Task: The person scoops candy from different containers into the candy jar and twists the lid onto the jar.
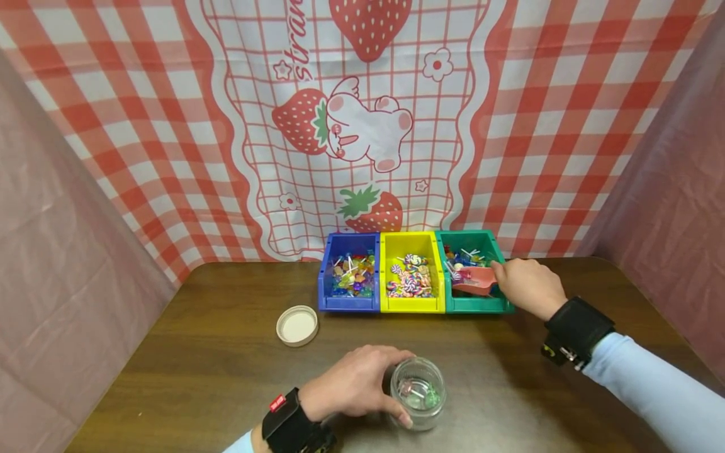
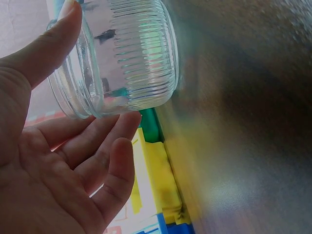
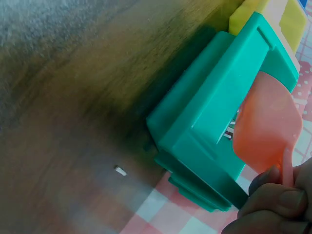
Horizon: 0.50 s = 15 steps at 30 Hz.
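My left hand holds a clear glass jar upright on the table, thumb on the near side and fingers on the far side. A few candies, greenish and pinkish, lie at the jar's bottom. In the left wrist view the thumb touches the ribbed jar near its open mouth. My right hand grips the handle of a pink scoop. The scoop is inside the green bin, among wrapped candies and lollipops. From the right wrist view, the underside of the scoop hides most of the bin's contents.
Left of the green bin stand a yellow bin of swirl lollipops and a blue bin of mixed candies, side by side. A jar lid lies on the wooden table. A checked strawberry cloth hangs behind.
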Tool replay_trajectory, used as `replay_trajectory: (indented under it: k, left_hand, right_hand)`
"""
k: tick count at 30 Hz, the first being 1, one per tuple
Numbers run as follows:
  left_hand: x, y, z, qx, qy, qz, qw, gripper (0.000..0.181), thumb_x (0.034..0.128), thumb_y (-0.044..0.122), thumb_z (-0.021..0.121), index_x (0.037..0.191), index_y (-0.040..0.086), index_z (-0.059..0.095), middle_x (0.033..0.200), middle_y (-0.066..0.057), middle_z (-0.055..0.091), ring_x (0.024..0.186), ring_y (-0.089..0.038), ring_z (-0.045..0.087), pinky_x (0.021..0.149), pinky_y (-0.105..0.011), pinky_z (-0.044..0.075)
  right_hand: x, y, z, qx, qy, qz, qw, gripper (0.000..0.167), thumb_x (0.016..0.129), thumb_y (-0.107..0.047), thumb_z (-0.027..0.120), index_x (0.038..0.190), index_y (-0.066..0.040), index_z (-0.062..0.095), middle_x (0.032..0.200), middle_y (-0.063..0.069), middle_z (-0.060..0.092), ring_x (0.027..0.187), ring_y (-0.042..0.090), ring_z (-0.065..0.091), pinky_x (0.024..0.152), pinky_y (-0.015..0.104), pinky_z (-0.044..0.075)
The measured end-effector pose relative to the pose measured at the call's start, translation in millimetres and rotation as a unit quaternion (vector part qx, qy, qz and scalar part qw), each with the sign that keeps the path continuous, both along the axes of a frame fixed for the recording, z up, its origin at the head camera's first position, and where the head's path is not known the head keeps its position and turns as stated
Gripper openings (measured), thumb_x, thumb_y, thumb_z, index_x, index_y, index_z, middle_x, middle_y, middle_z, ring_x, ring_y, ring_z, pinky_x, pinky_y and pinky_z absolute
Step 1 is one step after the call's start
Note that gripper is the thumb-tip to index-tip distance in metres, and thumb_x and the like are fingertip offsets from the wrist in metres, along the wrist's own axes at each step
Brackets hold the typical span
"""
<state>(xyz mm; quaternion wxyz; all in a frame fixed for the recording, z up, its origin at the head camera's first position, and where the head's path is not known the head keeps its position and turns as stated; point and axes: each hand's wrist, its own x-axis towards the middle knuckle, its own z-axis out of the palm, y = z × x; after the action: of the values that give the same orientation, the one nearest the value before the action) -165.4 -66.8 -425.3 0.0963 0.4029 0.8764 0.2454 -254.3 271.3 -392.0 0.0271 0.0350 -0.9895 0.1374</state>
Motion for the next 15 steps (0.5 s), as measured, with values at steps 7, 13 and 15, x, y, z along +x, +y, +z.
replay_trajectory:
  k: [7, 13, 15]
  left_hand:
    - [0.4, -0.5, 0.3, -0.005, 0.006, 0.005, 1.0000, 0.085, 0.0647, 0.052, 0.089, 0.135, 0.013, 0.060, 0.121, 0.007, 0.066, 0.109, -0.004, 0.058, 0.095, -0.027, 0.047]
    - [0.6, 0.0, 0.6, -0.008, 0.001, 0.009, 0.9999, 0.086, 0.0647, 0.051, 0.089, 0.135, 0.013, 0.060, 0.123, 0.008, 0.065, 0.111, -0.005, 0.058, 0.096, -0.028, 0.047]
    - [0.8, 0.0, 0.5, -0.008, 0.002, 0.009, 0.9999, 0.086, 0.0647, 0.052, 0.089, 0.136, 0.014, 0.060, 0.123, 0.008, 0.065, 0.111, -0.005, 0.058, 0.096, -0.028, 0.047]
  right_hand:
    - [1.5, 4.3, -5.2, -0.032, 0.010, -0.003, 0.9994, 0.057, 0.107, -0.045, 0.033, 0.063, -0.013, 0.052, 0.058, 0.003, 0.044, 0.053, 0.022, 0.045, 0.044, 0.034, 0.032]
    - [3.3, 6.2, -6.8, -0.049, 0.018, -0.016, 0.9985, 0.060, 0.107, -0.049, 0.029, 0.063, -0.014, 0.051, 0.059, 0.003, 0.043, 0.054, 0.021, 0.045, 0.045, 0.034, 0.031]
    - [4.0, 7.7, -7.3, -0.055, 0.025, -0.021, 0.9979, 0.059, 0.107, -0.048, 0.030, 0.064, -0.014, 0.051, 0.060, 0.003, 0.043, 0.054, 0.022, 0.045, 0.045, 0.034, 0.031]
